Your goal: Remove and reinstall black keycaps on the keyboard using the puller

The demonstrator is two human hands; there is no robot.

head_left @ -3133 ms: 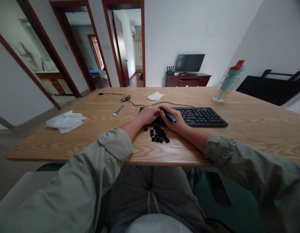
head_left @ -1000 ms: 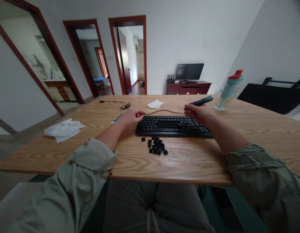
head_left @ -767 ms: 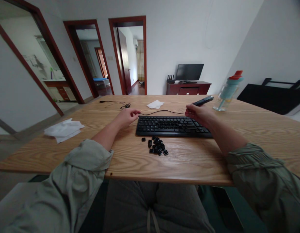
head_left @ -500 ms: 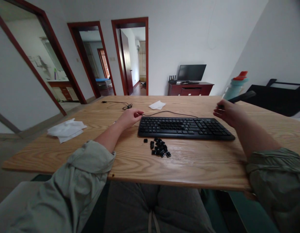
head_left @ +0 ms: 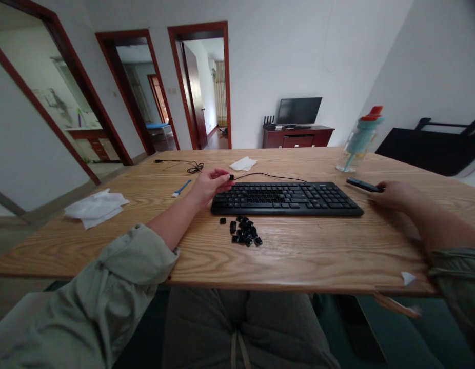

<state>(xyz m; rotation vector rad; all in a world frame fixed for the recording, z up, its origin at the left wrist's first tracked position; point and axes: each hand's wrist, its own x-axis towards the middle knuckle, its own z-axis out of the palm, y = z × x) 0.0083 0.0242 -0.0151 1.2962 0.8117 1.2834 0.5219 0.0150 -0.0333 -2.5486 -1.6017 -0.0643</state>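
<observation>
I see my left grip (head_left: 214,187) pinching one black keycap (head_left: 232,177) near the keyboard's (head_left: 287,199) far left corner; it seems light, stiff, best held by sides; right grip (head_left: 380,189) clasps a dark tool (head_left: 360,184)

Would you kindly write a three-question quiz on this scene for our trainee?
1. What does the left hand hold?
2. True or false: the brush lies left of the keyboard.
3. Where are the piled keycaps? A) Behind the keyboard; B) Between the keyboard and the near edge of the table; C) Left of the brush.

Key: 1. A small black keycap; 2. True; 3. B.
</observation>
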